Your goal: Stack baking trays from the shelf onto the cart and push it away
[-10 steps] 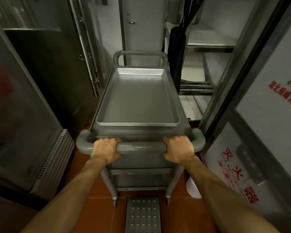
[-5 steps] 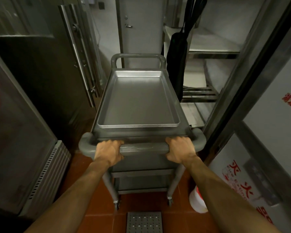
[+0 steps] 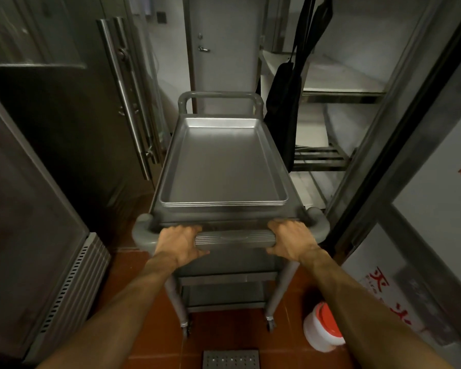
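Head view looks down on a grey cart (image 3: 155, 209) with a stack of baking trays (image 3: 224, 166) lying flat on its top shelf, filling most of it, their near rims just behind the near handle (image 3: 234, 237). Left hand (image 3: 180, 242) is wrapped around the handle's left end, fingers curled over the bar; right hand (image 3: 290, 241) is wrapped around its right end the same way. A white bucket with a red lid (image 3: 324, 327) stands on the red tiled floor (image 3: 133, 275) near the cart's right rear wheel.
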The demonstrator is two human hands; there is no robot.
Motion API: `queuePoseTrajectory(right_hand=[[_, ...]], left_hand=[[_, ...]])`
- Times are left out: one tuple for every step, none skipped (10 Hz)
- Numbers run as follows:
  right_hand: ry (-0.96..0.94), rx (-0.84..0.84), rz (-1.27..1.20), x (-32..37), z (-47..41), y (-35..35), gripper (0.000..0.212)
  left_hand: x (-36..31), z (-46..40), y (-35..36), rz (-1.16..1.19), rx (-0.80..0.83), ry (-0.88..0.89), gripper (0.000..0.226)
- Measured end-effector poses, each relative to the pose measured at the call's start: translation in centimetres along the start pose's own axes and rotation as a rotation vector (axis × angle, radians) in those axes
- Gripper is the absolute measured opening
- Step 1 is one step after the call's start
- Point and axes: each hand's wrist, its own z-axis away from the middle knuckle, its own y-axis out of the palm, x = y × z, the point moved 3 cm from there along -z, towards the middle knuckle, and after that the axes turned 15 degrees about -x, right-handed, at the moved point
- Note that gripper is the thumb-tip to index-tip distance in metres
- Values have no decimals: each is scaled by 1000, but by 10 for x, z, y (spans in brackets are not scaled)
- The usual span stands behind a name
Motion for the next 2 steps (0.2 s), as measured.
queuePoseTrajectory(right_hand=[[18, 3, -204, -3, 1, -8, 59], [89, -127, -392, -1, -12, -35, 61]], left_hand=[[-1, 5, -9, 187, 9, -16, 65], [-4, -10, -39, 462, -92, -64, 53]])
